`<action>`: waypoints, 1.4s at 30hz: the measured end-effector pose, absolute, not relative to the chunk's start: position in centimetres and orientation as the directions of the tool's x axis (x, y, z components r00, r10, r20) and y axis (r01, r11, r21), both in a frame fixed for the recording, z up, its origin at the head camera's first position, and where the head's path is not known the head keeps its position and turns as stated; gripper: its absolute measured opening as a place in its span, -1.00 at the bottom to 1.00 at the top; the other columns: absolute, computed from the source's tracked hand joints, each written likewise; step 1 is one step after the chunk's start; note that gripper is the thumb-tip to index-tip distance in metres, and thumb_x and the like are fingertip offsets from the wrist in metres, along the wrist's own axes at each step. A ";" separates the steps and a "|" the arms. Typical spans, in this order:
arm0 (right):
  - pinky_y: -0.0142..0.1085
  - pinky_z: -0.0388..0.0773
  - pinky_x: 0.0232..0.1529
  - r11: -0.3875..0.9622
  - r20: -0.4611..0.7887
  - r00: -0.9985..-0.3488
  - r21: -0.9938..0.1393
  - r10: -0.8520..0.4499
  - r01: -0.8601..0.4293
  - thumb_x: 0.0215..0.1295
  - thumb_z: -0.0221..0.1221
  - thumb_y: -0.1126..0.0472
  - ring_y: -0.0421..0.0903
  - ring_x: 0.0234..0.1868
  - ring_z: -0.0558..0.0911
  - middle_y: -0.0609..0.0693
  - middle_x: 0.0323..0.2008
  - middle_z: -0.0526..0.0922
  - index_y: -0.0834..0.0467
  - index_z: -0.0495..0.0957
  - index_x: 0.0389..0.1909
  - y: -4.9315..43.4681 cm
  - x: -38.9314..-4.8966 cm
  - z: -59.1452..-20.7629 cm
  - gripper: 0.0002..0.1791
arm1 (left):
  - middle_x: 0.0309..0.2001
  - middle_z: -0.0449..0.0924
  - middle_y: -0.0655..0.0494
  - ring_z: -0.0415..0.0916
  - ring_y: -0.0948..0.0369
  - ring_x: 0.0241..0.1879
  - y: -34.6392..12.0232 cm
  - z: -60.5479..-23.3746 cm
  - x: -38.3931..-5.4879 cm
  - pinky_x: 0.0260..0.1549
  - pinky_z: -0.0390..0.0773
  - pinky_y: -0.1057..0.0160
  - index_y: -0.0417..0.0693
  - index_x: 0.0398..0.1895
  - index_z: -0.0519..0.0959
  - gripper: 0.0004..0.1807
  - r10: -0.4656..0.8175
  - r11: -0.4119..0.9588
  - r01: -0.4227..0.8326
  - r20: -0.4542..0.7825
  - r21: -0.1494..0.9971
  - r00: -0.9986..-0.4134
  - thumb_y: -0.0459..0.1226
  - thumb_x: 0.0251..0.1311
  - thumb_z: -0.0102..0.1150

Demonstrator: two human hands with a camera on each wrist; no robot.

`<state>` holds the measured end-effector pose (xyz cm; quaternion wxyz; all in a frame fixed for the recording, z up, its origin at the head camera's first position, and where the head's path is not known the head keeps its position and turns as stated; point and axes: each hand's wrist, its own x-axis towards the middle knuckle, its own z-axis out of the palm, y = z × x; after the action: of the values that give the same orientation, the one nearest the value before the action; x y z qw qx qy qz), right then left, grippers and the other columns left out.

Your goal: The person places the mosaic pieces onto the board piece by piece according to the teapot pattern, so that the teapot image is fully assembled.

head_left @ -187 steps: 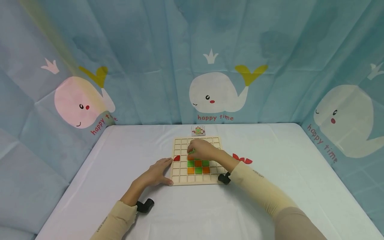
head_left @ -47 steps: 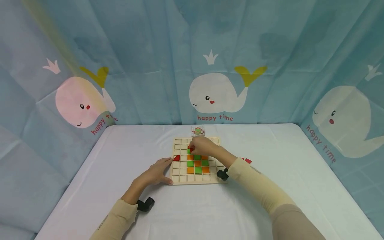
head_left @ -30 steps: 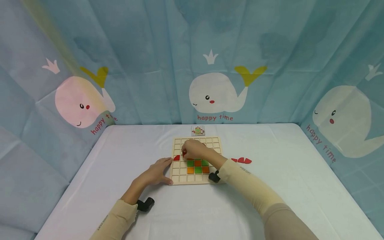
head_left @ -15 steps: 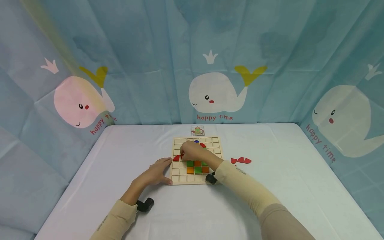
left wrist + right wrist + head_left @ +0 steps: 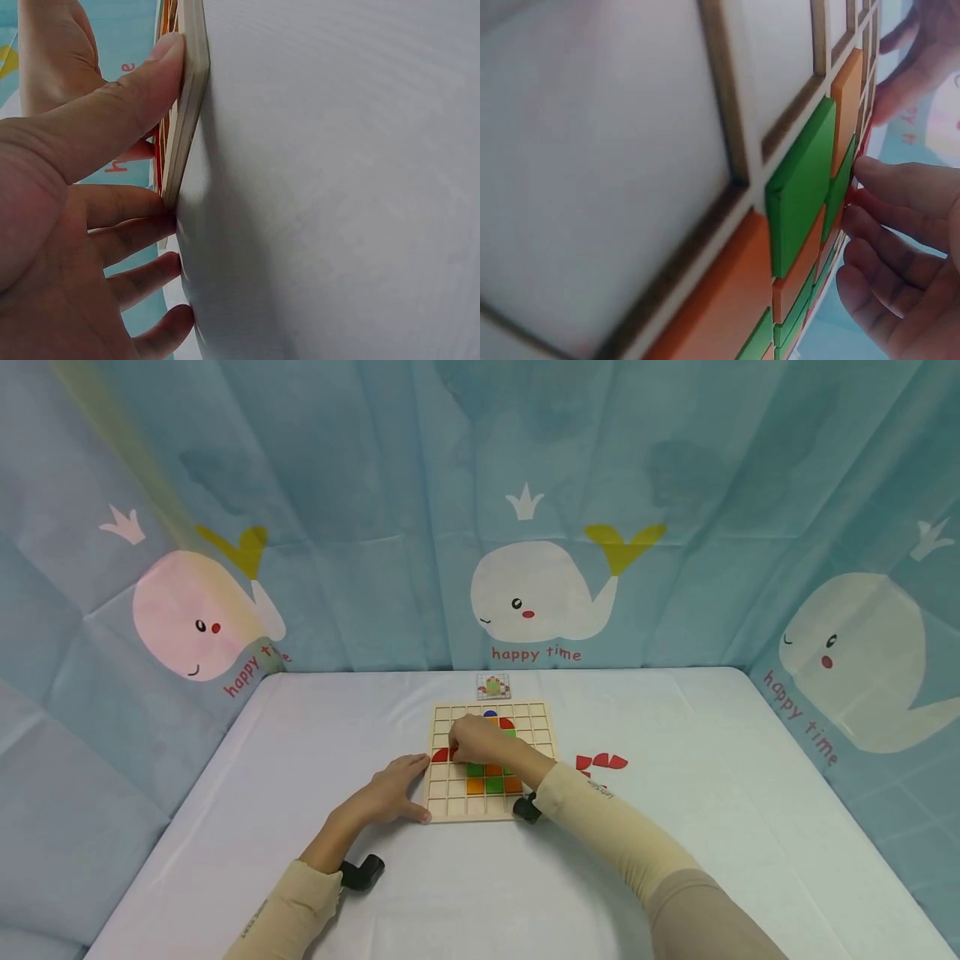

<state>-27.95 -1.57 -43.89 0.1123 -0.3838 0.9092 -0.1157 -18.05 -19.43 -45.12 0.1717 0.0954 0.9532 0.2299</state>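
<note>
**Your R hand pinches red pc.**

It's at grid board, just R of red quarter. Your L hand, fingers spread, touches board's L edge; loose red pcs. lie on surface to R.

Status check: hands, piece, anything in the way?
Left hand against grid board, left edge. Right hand pinches red piece beside red quarter-circle; seating unclear. Loose red pieces off board, not blocking.

Red lettering on the curtain reads "happy time" beneath the left whale, middle whale and right whale; print on the left sleeve and right sleeve looks too small to read.
</note>
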 end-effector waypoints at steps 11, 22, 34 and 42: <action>-0.29 0.63 -0.07 0.662 -0.092 -0.691 -0.402 -0.717 -0.632 0.25 0.25 0.20 -0.13 -0.17 0.66 0.02 -0.15 0.75 0.20 0.71 -0.08 0.6 -27.5 -42.3 -0.74 | 0.50 0.10 -0.18 -0.02 -0.17 0.50 -19.4 -45.0 -18.1 0.37 0.09 -0.31 -0.21 0.48 0.15 0.09 0.259 0.879 0.100 -0.289 0.467 -0.922 -0.10 -0.12 0.52; -0.21 0.60 -0.08 0.665 0.002 -0.729 -0.407 -0.685 -0.626 0.24 0.28 0.20 -0.04 -0.15 0.62 0.06 -0.19 0.69 0.24 0.71 -0.13 7.5 -26.5 -39.7 -0.76 | 0.50 0.10 -0.15 -0.02 -0.16 0.50 -19.5 -45.6 -18.3 0.38 0.08 -0.31 -0.17 0.49 0.15 0.11 0.235 0.888 0.085 -0.287 0.452 -0.929 -0.11 -0.15 0.54; -0.13 0.61 -0.09 0.799 -0.055 -0.858 -0.396 -0.511 -0.451 0.22 0.29 0.19 -0.03 -0.17 0.63 0.04 -0.24 0.68 0.26 0.70 -0.11 16.2 -26.0 -41.2 -0.72 | 0.50 0.09 -0.16 -0.03 -0.15 0.51 -19.5 -45.6 -18.1 0.38 0.07 -0.31 -0.19 0.49 0.14 0.09 0.249 0.881 0.095 -0.283 0.463 -0.926 -0.11 -0.12 0.53; -0.14 0.65 -0.17 0.852 -0.118 -0.902 -0.396 -0.416 -0.341 0.19 0.29 0.25 -0.04 -0.24 0.63 0.10 -0.25 0.69 0.30 0.70 -0.15 21.0 -25.5 -42.8 -0.75 | 0.50 0.09 -0.17 -0.04 -0.15 0.51 -19.7 -45.5 -18.2 0.39 0.06 -0.31 -0.19 0.49 0.13 0.10 0.252 0.879 0.094 -0.289 0.468 -0.923 -0.10 -0.12 0.53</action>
<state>-25.47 21.04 -42.78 0.1001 -0.1976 0.9572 -0.1863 -18.21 -19.72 -45.51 0.1735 0.0907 0.9536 0.2289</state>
